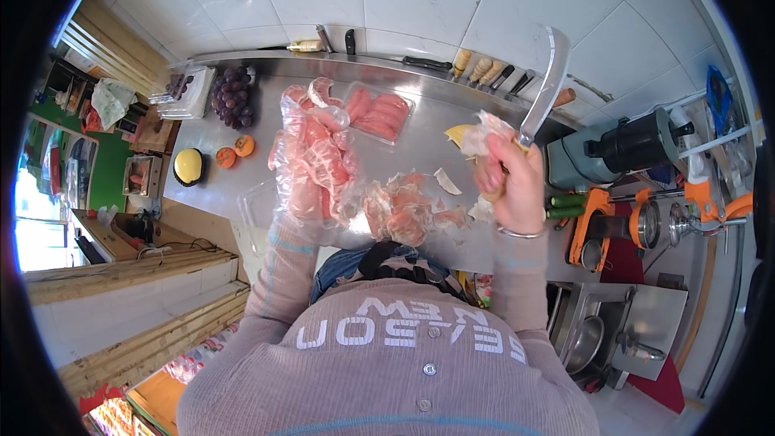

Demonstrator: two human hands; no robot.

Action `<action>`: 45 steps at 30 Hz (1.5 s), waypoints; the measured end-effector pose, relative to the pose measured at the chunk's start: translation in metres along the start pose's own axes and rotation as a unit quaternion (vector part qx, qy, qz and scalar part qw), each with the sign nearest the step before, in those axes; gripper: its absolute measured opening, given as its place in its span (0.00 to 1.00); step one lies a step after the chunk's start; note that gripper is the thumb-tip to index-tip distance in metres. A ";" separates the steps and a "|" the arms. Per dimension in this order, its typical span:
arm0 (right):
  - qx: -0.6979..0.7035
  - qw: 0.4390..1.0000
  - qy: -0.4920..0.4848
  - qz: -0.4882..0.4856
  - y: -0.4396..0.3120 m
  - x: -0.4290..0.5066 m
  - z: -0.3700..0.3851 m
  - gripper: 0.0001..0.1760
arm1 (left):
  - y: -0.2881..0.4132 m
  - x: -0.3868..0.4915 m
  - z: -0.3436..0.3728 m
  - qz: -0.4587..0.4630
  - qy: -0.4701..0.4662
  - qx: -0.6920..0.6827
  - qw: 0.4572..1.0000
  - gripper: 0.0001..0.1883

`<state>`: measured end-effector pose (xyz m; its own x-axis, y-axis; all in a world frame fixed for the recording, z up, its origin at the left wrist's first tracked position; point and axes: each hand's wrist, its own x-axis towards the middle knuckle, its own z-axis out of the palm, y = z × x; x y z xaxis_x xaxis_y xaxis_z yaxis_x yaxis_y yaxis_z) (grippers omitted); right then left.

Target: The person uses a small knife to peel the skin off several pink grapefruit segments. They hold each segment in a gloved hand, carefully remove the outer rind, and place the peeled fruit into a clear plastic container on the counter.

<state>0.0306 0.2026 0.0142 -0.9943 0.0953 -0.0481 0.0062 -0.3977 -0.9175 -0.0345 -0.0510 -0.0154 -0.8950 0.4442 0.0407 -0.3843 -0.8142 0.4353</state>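
Note:
My left hand (pixel 303 191), in a clear plastic glove, holds partly peeled red pomelo segments (pixel 327 157) with pale membrane hanging off them. My right hand (pixel 514 184) is bare and grips a knife (pixel 548 88), its curved blade pointing up and away from me. A scrap of white membrane (pixel 487 130) is also at the fingers of that hand. Beyond the hands, a clear plastic tray (pixel 380 114) holds several peeled pink segments. Between the hands lies a heap of peeled membrane (pixel 396 212) on the steel counter (pixel 339 75). A yellow rind piece (pixel 458 134) shows behind the right hand.
Dark grapes (pixel 231 97), stacked clear boxes (pixel 187 94), two orange persimmons (pixel 235 152) and a wrapped yellow fruit (pixel 189 167) occupy the left side. Several knives (pixel 427 64) line the back ledge. At right stand a grey-green juicer (pixel 605 148), cucumbers (pixel 566 206) and an orange press (pixel 590 230).

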 end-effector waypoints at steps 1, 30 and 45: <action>-0.086 0.995 -0.018 0.038 -0.013 -0.004 -0.007 0.10 | 0.006 -0.003 0.004 0.019 0.042 0.080 0.996 0.26; -0.003 0.999 -0.024 0.033 0.013 -0.016 0.046 0.05 | -0.046 -0.005 0.037 -0.074 0.140 0.018 0.987 0.27; -0.336 0.936 0.011 -0.106 0.023 -0.025 0.050 0.09 | -0.050 0.015 0.054 0.113 0.200 0.186 0.955 0.20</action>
<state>0.0498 0.1449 0.0139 -0.9785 0.1284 0.1613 -0.1178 0.2943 -0.9484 -0.0163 0.0165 0.0124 -0.9891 0.0351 -0.1430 -0.1313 -0.6499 0.7486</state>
